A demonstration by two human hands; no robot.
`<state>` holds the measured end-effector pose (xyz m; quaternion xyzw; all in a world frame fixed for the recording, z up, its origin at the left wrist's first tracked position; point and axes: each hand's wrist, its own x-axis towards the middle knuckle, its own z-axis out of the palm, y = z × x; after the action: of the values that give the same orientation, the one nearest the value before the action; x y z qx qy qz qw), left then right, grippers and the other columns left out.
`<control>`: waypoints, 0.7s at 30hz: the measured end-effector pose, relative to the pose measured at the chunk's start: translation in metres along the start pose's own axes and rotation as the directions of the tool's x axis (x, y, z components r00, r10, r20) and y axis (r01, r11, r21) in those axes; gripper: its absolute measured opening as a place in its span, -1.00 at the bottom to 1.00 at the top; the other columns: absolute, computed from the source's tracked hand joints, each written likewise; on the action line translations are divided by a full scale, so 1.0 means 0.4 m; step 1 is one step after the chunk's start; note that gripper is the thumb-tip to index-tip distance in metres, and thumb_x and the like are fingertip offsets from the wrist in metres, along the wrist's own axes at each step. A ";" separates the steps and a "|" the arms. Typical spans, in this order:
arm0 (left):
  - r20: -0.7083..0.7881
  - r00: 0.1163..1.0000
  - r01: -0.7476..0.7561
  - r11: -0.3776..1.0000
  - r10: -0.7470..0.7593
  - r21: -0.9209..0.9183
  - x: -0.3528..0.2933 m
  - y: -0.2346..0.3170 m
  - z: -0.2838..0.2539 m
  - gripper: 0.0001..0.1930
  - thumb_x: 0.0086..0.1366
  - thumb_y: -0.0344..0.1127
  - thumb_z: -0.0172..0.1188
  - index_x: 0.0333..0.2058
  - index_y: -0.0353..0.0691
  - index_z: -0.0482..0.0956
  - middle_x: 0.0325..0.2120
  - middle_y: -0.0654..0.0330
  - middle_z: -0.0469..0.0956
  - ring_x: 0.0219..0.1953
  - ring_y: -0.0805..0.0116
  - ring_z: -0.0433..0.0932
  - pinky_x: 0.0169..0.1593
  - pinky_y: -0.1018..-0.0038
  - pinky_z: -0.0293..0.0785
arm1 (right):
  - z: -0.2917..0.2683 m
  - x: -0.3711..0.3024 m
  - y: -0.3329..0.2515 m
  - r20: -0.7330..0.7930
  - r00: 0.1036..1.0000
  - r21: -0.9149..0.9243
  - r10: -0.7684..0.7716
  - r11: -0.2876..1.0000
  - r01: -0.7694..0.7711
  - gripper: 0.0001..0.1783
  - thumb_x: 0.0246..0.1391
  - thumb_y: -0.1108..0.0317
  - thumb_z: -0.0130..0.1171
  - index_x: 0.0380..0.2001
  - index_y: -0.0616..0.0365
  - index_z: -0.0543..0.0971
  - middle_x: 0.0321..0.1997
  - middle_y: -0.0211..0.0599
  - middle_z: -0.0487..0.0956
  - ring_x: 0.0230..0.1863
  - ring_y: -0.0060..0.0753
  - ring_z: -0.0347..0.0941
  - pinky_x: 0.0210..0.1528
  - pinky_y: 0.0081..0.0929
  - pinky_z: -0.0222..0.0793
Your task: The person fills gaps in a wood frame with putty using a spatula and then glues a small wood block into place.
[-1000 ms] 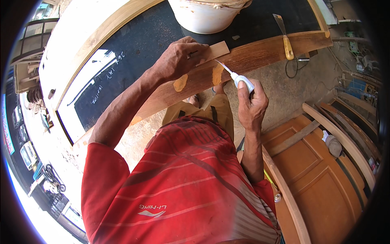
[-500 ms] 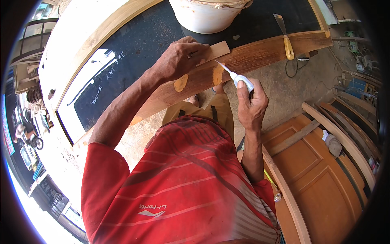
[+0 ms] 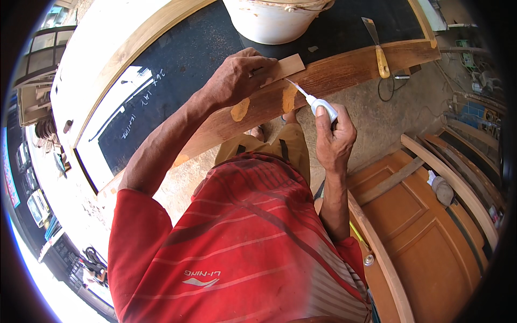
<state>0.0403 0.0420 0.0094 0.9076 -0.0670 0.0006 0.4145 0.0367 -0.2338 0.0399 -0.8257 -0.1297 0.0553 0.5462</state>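
My left hand (image 3: 237, 75) is closed around a short, flat strip of pale wood (image 3: 288, 67), pressing it along the brown wooden edge (image 3: 344, 72) of a framed dark panel. In my right hand (image 3: 335, 137) is a small white glue bottle (image 3: 323, 109) with a long thin nozzle. My thumb lies on the bottle's side. The nozzle tip points up and left, close to the lower edge of the wood strip; whether it touches cannot be made out. Two orange filler patches (image 3: 288, 99) mark the brown wood just below the strip.
A white bucket (image 3: 274, 24) stands on the dark panel (image 3: 188, 48), beyond my hands. Right of it a putty knife (image 3: 377, 48) with a yellow handle rests across the frame edge. Wooden door panels (image 3: 414, 220) and long boards lean at the lower right.
My hands, the wood strip and the bottle stay almost where they were, with only a tiny shift of the nozzle. At the far left, a motorcycle in the background has moved.
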 end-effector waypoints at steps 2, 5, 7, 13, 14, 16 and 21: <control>0.005 1.000 0.015 1.000 -0.015 -0.003 0.000 0.002 -0.001 -0.60 0.35 -0.41 0.41 0.17 -0.13 0.72 -0.14 0.11 0.68 -0.16 0.23 0.71 -0.08 0.29 0.68 | 0.000 0.000 0.002 0.004 1.000 -0.003 -0.003 1.000 0.003 -0.81 0.44 0.33 0.21 -0.13 0.27 0.63 -0.37 -0.33 0.73 -0.37 -0.55 0.58 -0.29 -0.45 0.51; 0.005 1.000 0.019 1.000 -0.019 0.000 -0.001 0.001 0.000 -0.60 0.35 -0.41 0.41 0.17 -0.13 0.72 -0.14 0.11 0.68 -0.17 0.24 0.71 -0.08 0.29 0.68 | 0.001 0.000 0.001 -0.001 1.000 -0.007 -0.009 1.000 0.009 -0.81 0.44 0.33 0.21 -0.13 0.27 0.63 -0.37 -0.32 0.73 -0.37 -0.55 0.58 -0.28 -0.45 0.51; 0.001 1.000 0.016 1.000 -0.016 -0.002 -0.002 0.000 0.001 -0.60 0.35 -0.41 0.41 0.17 -0.13 0.72 -0.15 0.11 0.68 -0.17 0.24 0.71 -0.08 0.29 0.68 | 0.000 0.000 0.001 -0.004 1.000 -0.010 -0.010 1.000 0.010 -0.81 0.45 0.33 0.21 -0.13 0.27 0.63 -0.37 -0.32 0.73 -0.37 -0.55 0.58 -0.29 -0.44 0.51; -0.004 1.000 0.006 1.000 -0.006 0.001 -0.002 0.002 -0.001 -0.59 0.34 -0.40 0.42 0.17 -0.13 0.71 -0.15 0.10 0.68 -0.17 0.21 0.71 -0.08 0.28 0.67 | -0.002 0.002 -0.004 -0.004 1.000 -0.010 -0.004 1.000 0.004 -0.79 0.46 0.31 0.21 -0.13 0.27 0.63 -0.37 -0.33 0.73 -0.38 -0.56 0.57 -0.29 -0.45 0.51; -0.009 1.000 -0.001 1.000 0.001 0.000 -0.001 0.000 0.000 -0.59 0.34 -0.40 0.42 0.17 -0.13 0.71 -0.15 0.10 0.68 -0.17 0.21 0.71 -0.08 0.28 0.67 | -0.002 0.002 -0.005 -0.004 1.000 -0.014 -0.005 1.000 0.005 -0.79 0.46 0.31 0.21 -0.13 0.27 0.63 -0.37 -0.33 0.73 -0.38 -0.56 0.57 -0.29 -0.45 0.51; -0.006 1.000 0.006 1.000 -0.006 -0.001 -0.001 0.000 0.001 -0.59 0.34 -0.40 0.42 0.17 -0.13 0.71 -0.15 0.10 0.68 -0.17 0.20 0.71 -0.08 0.28 0.67 | -0.003 0.004 -0.004 0.000 1.000 -0.015 -0.012 1.000 0.012 -0.79 0.46 0.31 0.21 -0.13 0.27 0.63 -0.37 -0.33 0.73 -0.38 -0.56 0.57 -0.29 -0.45 0.51; -0.003 0.999 0.054 0.998 -0.054 -0.042 -0.003 0.000 0.004 -0.58 0.33 -0.41 0.43 0.16 -0.13 0.71 -0.15 0.10 0.68 -0.16 0.19 0.71 -0.07 0.27 0.67 | -0.006 0.004 -0.002 0.015 1.000 -0.019 -0.014 1.000 0.015 -0.79 0.46 0.31 0.20 -0.13 0.27 0.63 -0.36 -0.34 0.73 -0.38 -0.57 0.56 -0.29 -0.46 0.50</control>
<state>0.0391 0.0411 0.0084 0.9002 -0.0415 -0.0102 0.4335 0.0388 -0.2351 0.0415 -0.8294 -0.1401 0.0560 0.5378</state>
